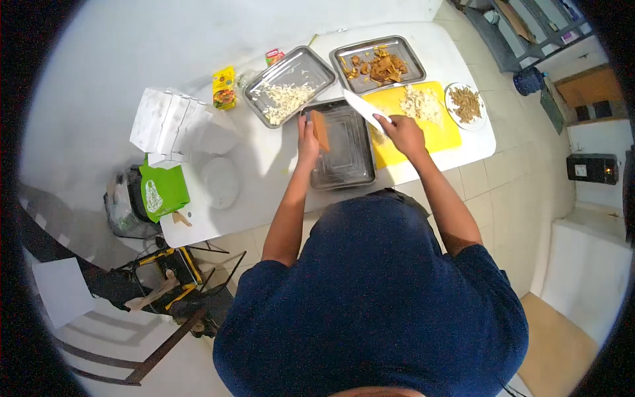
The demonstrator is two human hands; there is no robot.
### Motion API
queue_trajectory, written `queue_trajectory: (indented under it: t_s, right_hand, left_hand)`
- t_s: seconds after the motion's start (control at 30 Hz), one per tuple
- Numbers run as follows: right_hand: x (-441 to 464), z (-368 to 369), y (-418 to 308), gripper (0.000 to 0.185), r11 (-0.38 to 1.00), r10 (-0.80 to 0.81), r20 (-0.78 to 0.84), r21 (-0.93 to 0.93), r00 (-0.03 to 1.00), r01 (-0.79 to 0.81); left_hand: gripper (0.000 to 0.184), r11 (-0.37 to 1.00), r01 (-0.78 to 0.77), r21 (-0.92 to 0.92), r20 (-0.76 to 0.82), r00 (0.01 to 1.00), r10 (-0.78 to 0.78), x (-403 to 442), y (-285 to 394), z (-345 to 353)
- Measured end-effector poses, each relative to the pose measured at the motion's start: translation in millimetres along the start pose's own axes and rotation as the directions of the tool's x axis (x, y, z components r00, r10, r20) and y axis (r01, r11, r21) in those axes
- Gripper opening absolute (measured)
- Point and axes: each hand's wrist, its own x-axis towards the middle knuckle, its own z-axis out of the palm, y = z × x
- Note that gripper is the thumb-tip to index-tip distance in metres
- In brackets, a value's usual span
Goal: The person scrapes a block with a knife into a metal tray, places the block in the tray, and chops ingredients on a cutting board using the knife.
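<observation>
My left hand (307, 143) grips an orange-brown block (320, 131) over the left side of a dark metal tray (347, 178). In my right hand (405, 135) is a knife with a white blade (361, 106), which points up and left over the tray's upper right corner. Beneath that hand lies a yellow cutting board (433, 139) with pale chopped pieces (421, 104) on it. Left of the knife, a second metal tray (317, 61) holds pale shredded pieces (288, 100).
Browned food pieces (385, 67) sit in a metal tray at the back. A white plate (481, 120) of brown strips stands at the right. Further left are a yellow packet (224, 88), white boxes (165, 122) and a green bag (165, 188).
</observation>
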Motion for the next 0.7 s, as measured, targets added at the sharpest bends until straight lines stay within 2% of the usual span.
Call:
queue_trajectory:
  t_s: [0.03, 0.07, 0.1, 0.13, 0.17, 0.23, 0.33, 0.47, 0.63, 0.7]
  right_hand:
    - [-5, 4, 5, 0.07, 1.0, 0.004, 0.015, -0.023, 1.0, -0.004]
    - [-10, 8, 9, 0.07, 1.0, 0.027, 0.052, 0.008, 0.998, -0.027]
    - [-13, 14, 12, 0.071, 0.999, 0.046, 0.064, 0.01, 0.997, -0.047]
    - [-14, 18, 16, 0.071, 0.998, 0.067, 0.075, 0.012, 0.995, -0.068]
    - [-15, 21, 20, 0.071, 0.997, 0.077, 0.079, 0.001, 0.994, -0.077]
    - [-20, 21, 19, 0.071, 0.995, 0.103, 0.081, -0.024, 0.991, -0.101]
    - [-22, 9, 18, 0.072, 0.995, 0.094, 0.029, -0.034, 0.995, -0.093]
    - [-25, -1, 21, 0.071, 0.994, 0.1, -0.008, -0.05, 0.995, -0.1]
    - [-26, 2, 27, 0.069, 0.995, 0.087, -0.017, -0.056, 0.996, -0.088]
    - [-28, 2, 27, 0.069, 0.996, 0.076, -0.008, -0.055, 0.997, -0.077]
  left_hand:
    - [0.046, 0.988, -0.004, 0.153, -0.024, 1.0, 0.008, 3, -11, 3]
    - [0.044, 0.915, -0.103, 0.39, 0.011, 0.994, 0.107, 8, -27, 6]
    - [0.043, 0.776, -0.193, 0.601, 0.066, 0.979, 0.192, 6, -35, 9]
    - [0.042, 0.58, -0.273, 0.768, 0.142, 0.955, 0.26, 7, -42, 11]
    - [0.039, 0.484, -0.212, 0.849, 0.153, 0.975, 0.158, 4, -50, 14]
    - [0.041, 0.31, -0.298, 0.903, 0.255, 0.951, 0.174, 24, -104, 15]
    - [0.05, 0.288, -0.193, 0.938, 0.18, 0.981, 0.07, 23, -90, 37]
    - [0.061, 0.158, -0.154, 0.975, 0.149, 0.988, 0.041, 37, -102, 45]
    - [0.066, 0.113, -0.137, 0.984, 0.13, 0.989, 0.063, 48, -111, 57]
    - [0.068, 0.19, -0.083, 0.978, 0.089, 0.996, -0.018, 48, -116, 62]
